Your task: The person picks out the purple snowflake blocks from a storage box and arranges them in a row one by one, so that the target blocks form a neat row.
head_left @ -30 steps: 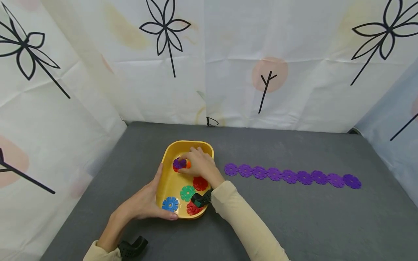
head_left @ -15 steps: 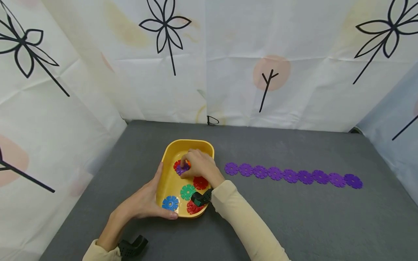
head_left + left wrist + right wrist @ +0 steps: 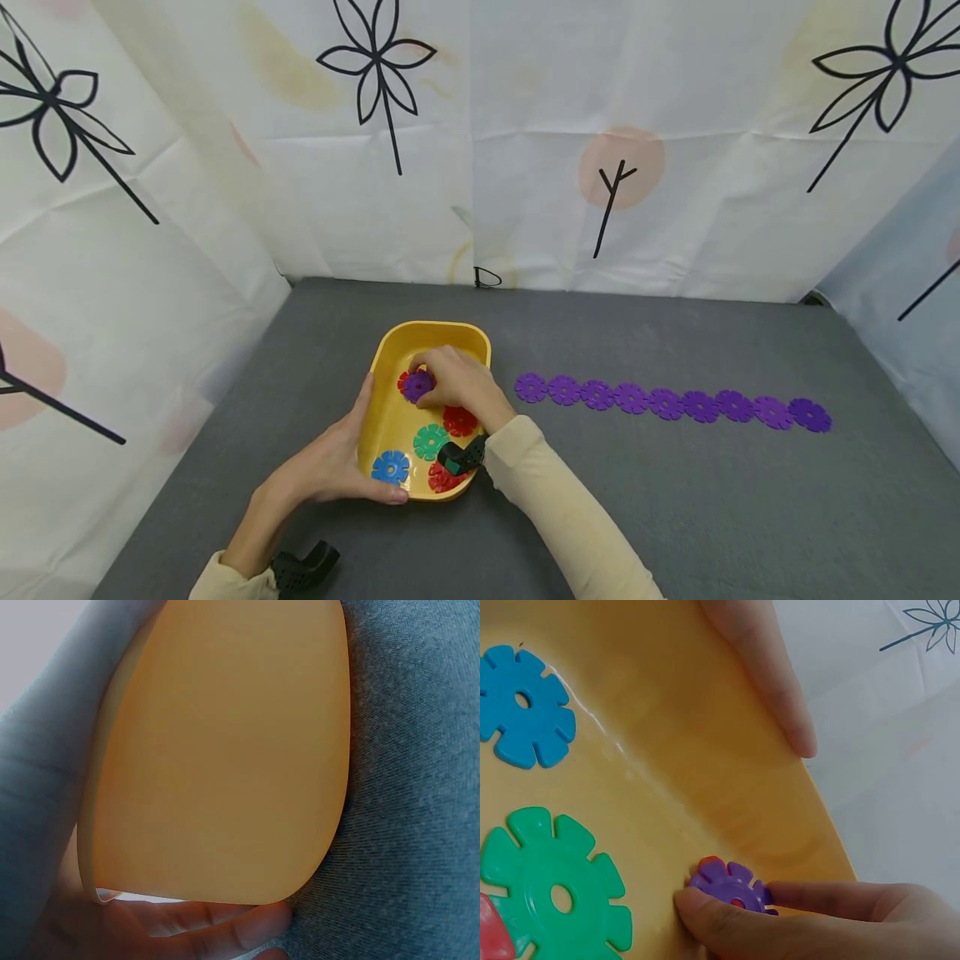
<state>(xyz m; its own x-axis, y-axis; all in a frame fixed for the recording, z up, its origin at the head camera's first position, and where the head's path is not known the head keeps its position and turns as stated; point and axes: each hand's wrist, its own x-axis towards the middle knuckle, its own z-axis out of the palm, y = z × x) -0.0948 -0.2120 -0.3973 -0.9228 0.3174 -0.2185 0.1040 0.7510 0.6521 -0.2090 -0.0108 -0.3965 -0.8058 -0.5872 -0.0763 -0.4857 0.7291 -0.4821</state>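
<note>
A yellow plastic tray (image 3: 405,333) stands on the table, and my left hand (image 3: 322,462) grips its near left corner, thumb along the front edge and fingers against the left side. Inside the tray my right hand (image 3: 461,383) pinches a purple snowflake disc (image 3: 724,883) between thumb and finger. Under that disc a red one (image 3: 402,380) peeks out, mostly covered. Closer to me in the tray lie a blue disc (image 3: 391,467), a green disc (image 3: 430,442) and red discs (image 3: 459,421). My left wrist view mainly shows the outer wall of the tray (image 3: 225,750).
Right of the tray, a row of several purple discs (image 3: 665,405) stretches across the grey table (image 3: 675,500). Whether they are joined is hard to tell. White printed cloth (image 3: 525,208) hangs behind and at both sides.
My right hand's fingers have shifted slightly towards me, and the purple disc now lies over the red one and between thumb and finger. The left hand and tray stay put.
</note>
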